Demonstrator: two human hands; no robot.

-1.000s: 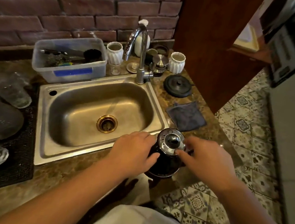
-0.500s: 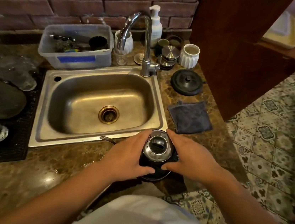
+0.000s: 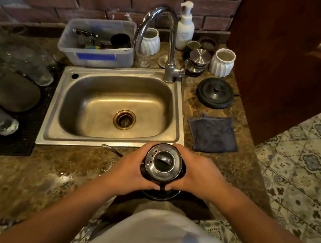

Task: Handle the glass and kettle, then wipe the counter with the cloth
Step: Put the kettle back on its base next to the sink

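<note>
A black kettle with a shiny steel lid (image 3: pixel 163 163) stands on the brown stone counter (image 3: pixel 58 171) just in front of the sink. My left hand (image 3: pixel 132 171) wraps its left side and my right hand (image 3: pixel 197 178) wraps its right side, thumbs nearly meeting at the near edge. Its thin spout (image 3: pixel 111 149) sticks out to the left. A dark grey cloth (image 3: pixel 212 133) lies flat on the counter to the right of the sink. The round black kettle base (image 3: pixel 215 92) sits behind the cloth. Clear glasses (image 3: pixel 31 65) lie on the mat at the left.
The steel sink (image 3: pixel 72 139) with its tall tap (image 3: pixel 170 41) fills the middle. Behind it are a plastic tub (image 3: pixel 96 57) of utensils, white ribbed cups (image 3: pixel 222 62), a soap pump bottle (image 3: pixel 185 29) and steel lids. A black drying mat (image 3: pixel 1 142) lies left. A wooden panel (image 3: pixel 279 65) borders the right.
Both hands have closed in around the kettle body from either side. The view has tilted downward and shifted, so the sink and counter appear higher in the frame.
</note>
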